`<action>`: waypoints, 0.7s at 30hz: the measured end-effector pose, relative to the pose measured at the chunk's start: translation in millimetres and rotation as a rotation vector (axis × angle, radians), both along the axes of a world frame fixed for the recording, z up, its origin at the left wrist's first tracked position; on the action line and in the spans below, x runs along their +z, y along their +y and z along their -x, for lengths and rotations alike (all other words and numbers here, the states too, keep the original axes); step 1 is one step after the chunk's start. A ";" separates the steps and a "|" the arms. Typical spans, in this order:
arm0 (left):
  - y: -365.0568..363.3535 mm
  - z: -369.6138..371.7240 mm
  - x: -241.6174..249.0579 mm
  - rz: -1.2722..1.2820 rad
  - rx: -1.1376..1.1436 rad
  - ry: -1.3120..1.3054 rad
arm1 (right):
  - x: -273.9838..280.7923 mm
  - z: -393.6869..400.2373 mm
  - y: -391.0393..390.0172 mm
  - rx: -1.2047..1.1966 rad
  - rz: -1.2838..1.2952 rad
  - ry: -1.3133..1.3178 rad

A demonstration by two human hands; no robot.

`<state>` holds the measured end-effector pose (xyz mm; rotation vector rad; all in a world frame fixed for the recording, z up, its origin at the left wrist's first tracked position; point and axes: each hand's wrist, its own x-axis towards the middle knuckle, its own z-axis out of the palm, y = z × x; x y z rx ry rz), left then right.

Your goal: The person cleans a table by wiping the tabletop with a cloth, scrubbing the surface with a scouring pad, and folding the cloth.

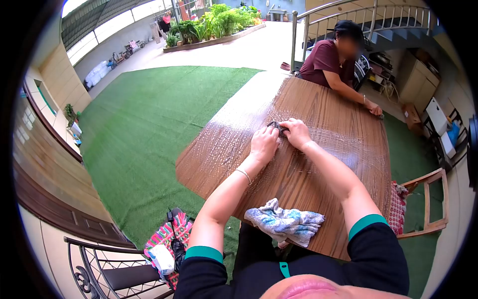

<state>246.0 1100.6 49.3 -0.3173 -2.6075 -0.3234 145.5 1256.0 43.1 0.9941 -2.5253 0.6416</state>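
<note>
Home courtyard: artificial turf point(149, 114), planter point(214, 25), staircase point(378, 20).

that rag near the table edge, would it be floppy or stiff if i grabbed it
Probably floppy: the rag lies crumpled in soft folds. Likely light, as it looks like thin cloth. It overhangs the table edge a little, so a push might drop it.

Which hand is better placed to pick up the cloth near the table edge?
Probably the left hand: the cloth lies between the forearms, slightly nearer the left; the right hand reaches farther.

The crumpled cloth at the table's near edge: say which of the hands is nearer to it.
Left. The left hand lies somewhat closer to the cloth; the right hand sits slightly farther up the table.
</note>
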 end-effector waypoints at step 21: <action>34.8 -44.1 24.5 0.020 -0.194 -0.164 | 10.8 -100.7 63.4 0.007 -0.054 -0.090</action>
